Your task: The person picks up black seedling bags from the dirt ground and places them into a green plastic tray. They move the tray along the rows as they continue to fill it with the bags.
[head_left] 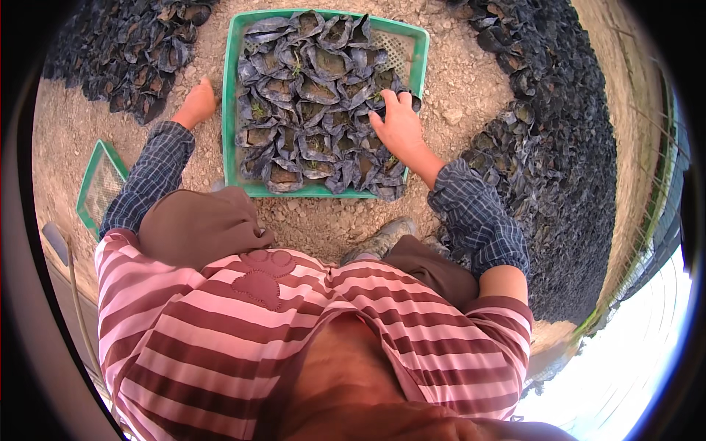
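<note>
A green plastic crate [325,193] lies on the ground in front of me, filled with several rows of black plastic seedling bags [331,63] holding soil. Small green sprouts [258,110] show in some of them. Over the bags at the crate's right side is my right hand [401,125], thumb and fingers spread; its fingertips are at the bag tops and no bag looks lifted. Just outside the crate's left rim, my left hand [198,103] has curled fingers, and its fingertips are hidden, so whether it holds anything is unclear.
Dense masses of black soil bags stand on the left [149,60] and on the right [562,165]. At the lower left are a second green crate [102,179] and a long-handled tool [70,259]. My shoe [386,238] rests on stony soil below the crate.
</note>
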`<state>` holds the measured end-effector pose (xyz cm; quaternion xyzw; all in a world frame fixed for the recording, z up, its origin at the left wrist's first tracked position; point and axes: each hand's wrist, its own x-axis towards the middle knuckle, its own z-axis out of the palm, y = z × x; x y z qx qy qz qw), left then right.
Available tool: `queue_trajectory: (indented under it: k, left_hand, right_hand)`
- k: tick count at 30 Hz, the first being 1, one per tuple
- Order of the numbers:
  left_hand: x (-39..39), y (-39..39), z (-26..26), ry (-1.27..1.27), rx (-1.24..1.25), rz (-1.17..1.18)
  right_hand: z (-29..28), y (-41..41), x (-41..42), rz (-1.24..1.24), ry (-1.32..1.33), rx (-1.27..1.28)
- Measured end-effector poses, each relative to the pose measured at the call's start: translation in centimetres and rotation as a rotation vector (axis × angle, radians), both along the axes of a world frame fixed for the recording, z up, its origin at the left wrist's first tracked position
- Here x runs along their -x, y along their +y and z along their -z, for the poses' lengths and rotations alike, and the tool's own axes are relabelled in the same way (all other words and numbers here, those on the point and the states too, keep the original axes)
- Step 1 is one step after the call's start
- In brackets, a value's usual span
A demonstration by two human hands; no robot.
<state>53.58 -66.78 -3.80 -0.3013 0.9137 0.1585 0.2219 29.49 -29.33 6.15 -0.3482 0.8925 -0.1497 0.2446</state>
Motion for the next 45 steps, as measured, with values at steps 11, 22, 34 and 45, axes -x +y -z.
queue_trajectory:
  k: [11, 22, 34, 45]
  left_hand:
    - [-0.1, 0.0, 1.2, 0.027, -0.005, -0.005]
    - [0.3, -0.2, 0.0, 0.043, -0.051, -0.041]
    - [-0.3, -0.6, 0.6, -0.001, -0.035, -0.055]
    - [-0.4, -0.7, 0.5, -0.01, -0.016, 0.013]
  right_hand:
    - [3.2, 1.3, 0.4, 0.013, 0.088, 0.148]
    - [2.4, 2.8, 1.6, 0.159, 0.043, 0.436]
    - [3.3, 10.3, 18.3, 0.243, 0.532, 0.395]
    - [3.9, 13.5, 21.1, 0.445, 0.579, -0.041]
